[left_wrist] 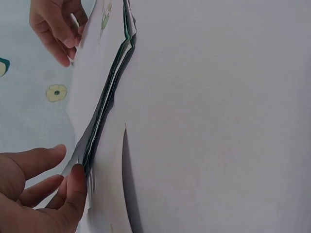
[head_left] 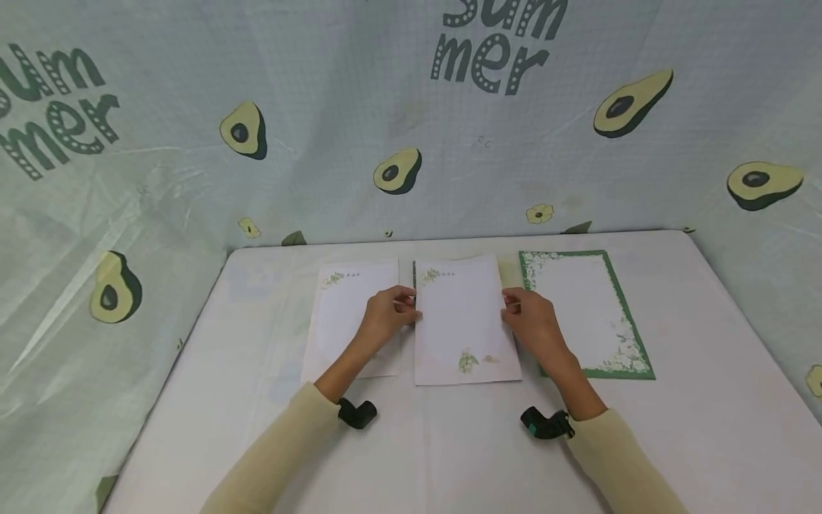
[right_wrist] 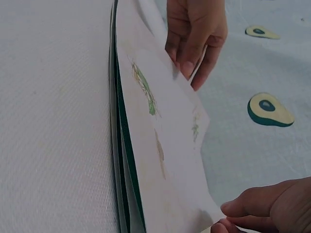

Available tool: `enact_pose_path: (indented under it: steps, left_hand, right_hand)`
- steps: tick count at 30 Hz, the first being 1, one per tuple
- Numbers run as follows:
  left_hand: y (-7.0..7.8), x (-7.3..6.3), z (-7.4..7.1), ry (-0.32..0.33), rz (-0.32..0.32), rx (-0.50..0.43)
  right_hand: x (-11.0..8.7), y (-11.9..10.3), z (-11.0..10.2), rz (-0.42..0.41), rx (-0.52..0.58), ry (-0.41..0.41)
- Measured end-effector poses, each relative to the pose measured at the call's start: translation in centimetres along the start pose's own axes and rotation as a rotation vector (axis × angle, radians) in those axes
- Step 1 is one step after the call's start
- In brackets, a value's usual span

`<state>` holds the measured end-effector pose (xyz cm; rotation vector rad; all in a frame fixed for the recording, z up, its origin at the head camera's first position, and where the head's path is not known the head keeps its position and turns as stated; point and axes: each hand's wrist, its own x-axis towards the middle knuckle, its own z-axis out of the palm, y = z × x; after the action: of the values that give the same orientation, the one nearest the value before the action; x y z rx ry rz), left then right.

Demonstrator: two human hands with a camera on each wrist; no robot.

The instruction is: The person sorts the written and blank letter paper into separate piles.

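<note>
A stack of printed letter paper [head_left: 462,321] is in the middle, with a small plant print on its pale top sheet. My left hand [head_left: 390,312] pinches the stack's left edge between thumb and fingers. At the opposite edge, my right hand [head_left: 529,319] pinches it the same way. Dark green edges of lower sheets show in the stack [right_wrist: 167,126] in the right wrist view. To the left lies another pale sheet [head_left: 349,314] with a similar print, partly under my left hand. A green-bordered sheet [head_left: 578,307] lies on the right, its left side partly covered by my right hand.
White cloth covers the table [head_left: 449,450]. Behind it hangs a pale curtain [head_left: 321,143] printed with avocados and lettering. A black wrist camera [head_left: 357,414] sits on the left wrist, and another black camera [head_left: 544,423] on the right.
</note>
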<state>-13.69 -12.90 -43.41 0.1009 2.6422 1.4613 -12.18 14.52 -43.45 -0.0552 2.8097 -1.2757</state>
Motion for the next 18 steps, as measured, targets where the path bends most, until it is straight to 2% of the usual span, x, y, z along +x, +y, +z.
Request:
enact_pose_path:
  steps: [6,12,18]
  left_hand:
    - [0.1,-0.1,0.3,-0.01,0.003,-0.038]
    - [-0.2,-0.5,0.6,0.005,-0.011,-0.114]
    - [-0.8,-0.5,1.1,0.044,-0.015,-0.177]
  right_hand:
    - [-0.4,-0.6,-0.3,-0.002,0.023,0.02]
    - [-0.7,0.2,-0.4,-0.048,0.074,0.065]
    - [-0.6,1.4,-0.4,0.001,0.177,0.066]
